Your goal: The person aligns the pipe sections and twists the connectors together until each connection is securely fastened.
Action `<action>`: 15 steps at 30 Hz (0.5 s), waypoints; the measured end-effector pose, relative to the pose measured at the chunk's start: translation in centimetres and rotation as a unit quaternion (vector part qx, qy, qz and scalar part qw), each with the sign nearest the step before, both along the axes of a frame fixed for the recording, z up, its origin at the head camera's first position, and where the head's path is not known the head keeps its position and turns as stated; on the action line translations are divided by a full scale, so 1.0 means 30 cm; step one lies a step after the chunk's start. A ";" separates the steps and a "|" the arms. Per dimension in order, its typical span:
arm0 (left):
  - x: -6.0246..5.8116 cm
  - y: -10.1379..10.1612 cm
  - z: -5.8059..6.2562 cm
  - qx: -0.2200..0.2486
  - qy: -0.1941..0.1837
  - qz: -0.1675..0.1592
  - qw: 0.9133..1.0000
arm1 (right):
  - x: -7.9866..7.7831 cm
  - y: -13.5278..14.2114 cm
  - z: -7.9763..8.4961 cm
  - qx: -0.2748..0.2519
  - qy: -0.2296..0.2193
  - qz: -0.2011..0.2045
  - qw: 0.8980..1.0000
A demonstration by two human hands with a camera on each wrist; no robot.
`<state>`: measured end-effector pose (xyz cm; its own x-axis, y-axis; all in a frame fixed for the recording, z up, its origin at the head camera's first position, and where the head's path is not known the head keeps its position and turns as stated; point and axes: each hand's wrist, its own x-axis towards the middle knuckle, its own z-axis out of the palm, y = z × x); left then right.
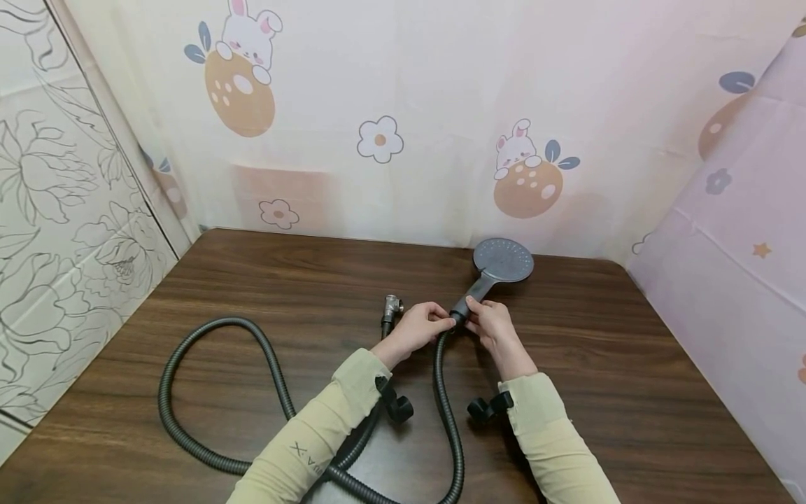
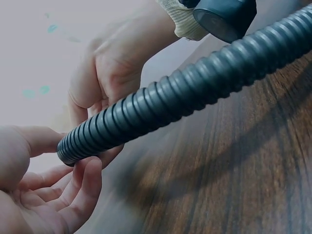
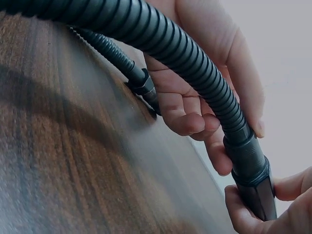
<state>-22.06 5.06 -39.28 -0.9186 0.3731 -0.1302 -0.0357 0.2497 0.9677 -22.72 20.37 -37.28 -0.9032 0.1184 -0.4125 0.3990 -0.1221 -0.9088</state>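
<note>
A grey shower head (image 1: 504, 259) lies toward the back of the table, its round spray face up and its handle (image 3: 258, 197) slanting down toward the hands. A black ribbed hose (image 1: 446, 406) meets the handle's lower end at a smooth dark collar (image 3: 247, 158). Thumb and fingers of my left hand (image 1: 418, 325) pinch the hose end at this collar. My right hand (image 1: 493, 323) grips the lower handle between thumb and fingers, just above the joint. In the left wrist view the ribbed hose (image 2: 161, 105) hides part of the right hand's fingers.
On the brown wooden table (image 1: 585, 336), the hose makes a wide loop (image 1: 165, 392) at left and passes under the left sleeve (image 1: 315, 434). Its other end carries a metal fitting (image 1: 393, 306) beside the left hand. Patterned cloth (image 1: 441, 105) hangs behind the table.
</note>
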 end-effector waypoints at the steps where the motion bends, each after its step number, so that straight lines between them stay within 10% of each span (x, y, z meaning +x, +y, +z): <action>1: 0.001 0.000 0.000 0.000 -0.002 0.000 1.000 | 0.001 -0.001 0.002 0.001 0.000 0.001 1.000; 15: -0.004 0.001 -0.008 0.011 -0.017 0.008 1.000 | -0.039 0.033 -0.092 -0.014 0.016 0.014 1.000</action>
